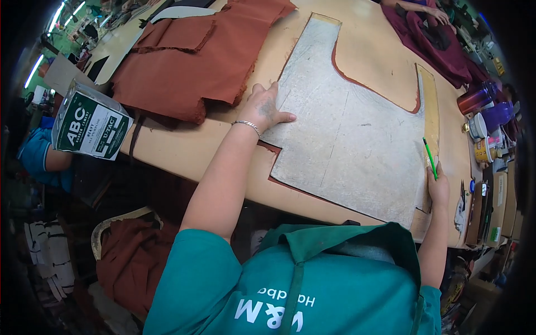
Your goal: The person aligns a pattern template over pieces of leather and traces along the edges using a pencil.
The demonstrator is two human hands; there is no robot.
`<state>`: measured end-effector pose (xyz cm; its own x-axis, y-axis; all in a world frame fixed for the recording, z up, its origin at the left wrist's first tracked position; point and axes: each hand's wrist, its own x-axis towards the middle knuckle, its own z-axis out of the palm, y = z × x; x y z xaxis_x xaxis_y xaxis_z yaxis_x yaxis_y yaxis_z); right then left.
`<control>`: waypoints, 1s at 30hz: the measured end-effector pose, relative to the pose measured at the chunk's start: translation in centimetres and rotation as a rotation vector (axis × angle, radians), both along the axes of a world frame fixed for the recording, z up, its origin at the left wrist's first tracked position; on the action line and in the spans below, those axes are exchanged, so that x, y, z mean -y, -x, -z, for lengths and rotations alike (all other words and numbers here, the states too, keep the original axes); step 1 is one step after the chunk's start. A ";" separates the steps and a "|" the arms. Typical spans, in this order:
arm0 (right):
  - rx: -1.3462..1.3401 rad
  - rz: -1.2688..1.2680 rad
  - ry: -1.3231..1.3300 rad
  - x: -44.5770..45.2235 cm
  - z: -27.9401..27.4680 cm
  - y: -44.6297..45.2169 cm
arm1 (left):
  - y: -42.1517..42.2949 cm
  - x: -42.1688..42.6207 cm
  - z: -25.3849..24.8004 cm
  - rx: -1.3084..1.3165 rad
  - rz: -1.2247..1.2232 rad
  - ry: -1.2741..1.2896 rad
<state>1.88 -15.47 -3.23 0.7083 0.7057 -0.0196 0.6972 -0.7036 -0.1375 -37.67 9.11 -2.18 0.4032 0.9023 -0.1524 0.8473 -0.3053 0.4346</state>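
A large grey pattern board (357,128) with a curved cutout lies flat on the table, and reddish-brown material shows along its edges. My left hand (263,109) rests on the board's left edge, fingers apart, with a silver bracelet at the wrist. At the right edge my right hand (438,183) holds a green pencil (429,156) that points up and away from me. Beside that hand runs the yellowish strip (430,117) on the board's right side. Reddish-brown material (184,78) lies in layers to the left of the board.
A rubber cement can (92,123) stands at the table's left edge (167,151). Tubs (483,149) and a purple bottle (497,114) are at the right. Another person's hand (438,13) rests near maroon cloth (424,42) at the back right. Brown cloth (134,259) lies below.
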 end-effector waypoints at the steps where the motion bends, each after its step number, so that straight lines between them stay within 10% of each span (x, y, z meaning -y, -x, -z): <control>1: 0.002 -0.005 -0.013 0.1 0.3 -0.2 | 0.1 0.0 0.1 0.012 0.008 -0.016; 30: -0.324 -0.090 -0.337 4.0 0.4 -1.9 | 3.3 3.3 4.5 0.096 0.105 -0.477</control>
